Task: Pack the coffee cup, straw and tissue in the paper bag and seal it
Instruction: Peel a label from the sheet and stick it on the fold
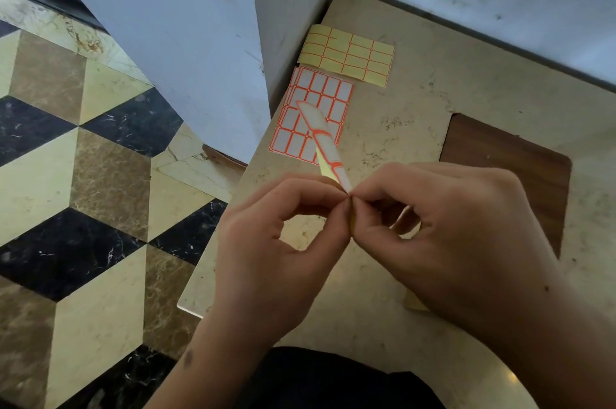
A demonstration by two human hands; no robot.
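Over the near part of a marble table (416,128), in the head view, the left hand (276,242) and the right hand (450,235) meet fingertip to fingertip. Between them they pinch the lower end of a folded sticker strip (325,141), white labels edged in orange on a yellow backing, which stands up and leans away toward the wall. Both hands look curled tight, thumb against forefinger, with almost no gap at the pinch; the other fingers are tucked under. Held this way, the strip is probably being worked at its corner to peel one label free for sealing the bag, though the exact edge under the nails is too small to make out.

Beyond the strip lie a flat sheet of white labels (300,128) and, just behind it near the wall corner, a yellow backing sheet (346,56), both within easy reach. A dark wooden panel (506,175) sits to the right, partly behind the right hand.

No paper bag, cup, straw or tissue shows anywhere in this view, so where they are cannot be told.
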